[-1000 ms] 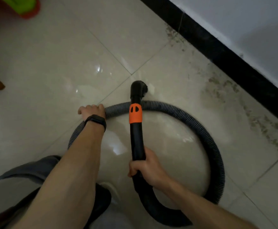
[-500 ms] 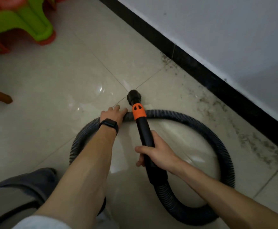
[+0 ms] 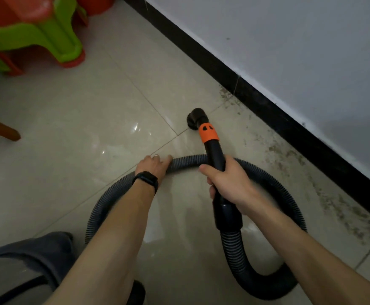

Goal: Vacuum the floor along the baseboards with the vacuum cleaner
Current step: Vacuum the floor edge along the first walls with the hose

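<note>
My right hand (image 3: 228, 183) grips the black vacuum wand (image 3: 215, 155) below its orange collar (image 3: 208, 133). The round black nozzle (image 3: 196, 118) sits on the pale tile floor, a short way from the black baseboard (image 3: 267, 104). My left hand (image 3: 155, 164), with a dark wristband, rests on the ribbed grey hose (image 3: 188, 161), fingers over it. The hose loops in a ring on the floor around both arms and runs back into the wand. Dark dirt specks (image 3: 289, 155) lie along the floor beside the baseboard.
A white wall (image 3: 300, 51) rises above the baseboard on the right. Green and red plastic stools (image 3: 47, 36) stand at the top left. A brown wooden leg (image 3: 1, 128) shows at the left edge. My knee in grey cloth (image 3: 25, 260) is at the bottom left.
The nozzle has moved forward and right, nearer the baseboard. My right hand has slid up the wand, and my left hand stays on the hose. The view has tilted upward toward the stools.
</note>
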`<action>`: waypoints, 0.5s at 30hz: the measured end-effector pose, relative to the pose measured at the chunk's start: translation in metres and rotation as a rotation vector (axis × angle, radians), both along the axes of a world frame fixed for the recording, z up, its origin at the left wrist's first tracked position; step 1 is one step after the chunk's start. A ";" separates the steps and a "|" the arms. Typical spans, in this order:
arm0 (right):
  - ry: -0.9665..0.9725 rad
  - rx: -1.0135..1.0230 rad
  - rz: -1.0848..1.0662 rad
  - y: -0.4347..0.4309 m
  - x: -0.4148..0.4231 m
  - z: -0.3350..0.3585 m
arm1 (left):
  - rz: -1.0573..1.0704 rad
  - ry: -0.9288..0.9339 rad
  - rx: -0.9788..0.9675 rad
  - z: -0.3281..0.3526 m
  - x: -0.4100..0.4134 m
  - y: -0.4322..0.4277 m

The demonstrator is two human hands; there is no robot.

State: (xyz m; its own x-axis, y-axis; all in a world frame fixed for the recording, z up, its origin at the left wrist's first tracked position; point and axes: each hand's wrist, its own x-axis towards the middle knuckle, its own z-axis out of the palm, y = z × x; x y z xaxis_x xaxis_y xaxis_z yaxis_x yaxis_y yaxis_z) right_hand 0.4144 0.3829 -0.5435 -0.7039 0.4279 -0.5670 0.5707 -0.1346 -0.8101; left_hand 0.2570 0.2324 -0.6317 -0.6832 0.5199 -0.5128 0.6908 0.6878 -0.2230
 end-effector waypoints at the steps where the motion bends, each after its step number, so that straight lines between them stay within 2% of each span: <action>1: -0.010 0.002 -0.019 0.004 -0.003 -0.001 | 0.011 -0.019 -0.005 0.002 -0.002 -0.007; 4: -0.074 0.110 0.018 0.013 -0.010 -0.004 | 0.042 0.022 -0.063 0.012 -0.015 -0.030; 8: -0.226 0.449 0.310 0.010 -0.018 -0.012 | 0.068 0.042 -0.118 0.025 -0.023 -0.030; 10: -0.253 0.495 0.365 0.008 -0.021 -0.017 | 0.045 0.019 -0.074 0.026 -0.019 -0.011; 15: -0.278 0.479 0.338 0.013 -0.022 -0.020 | 0.070 -0.033 -0.045 0.018 -0.009 0.028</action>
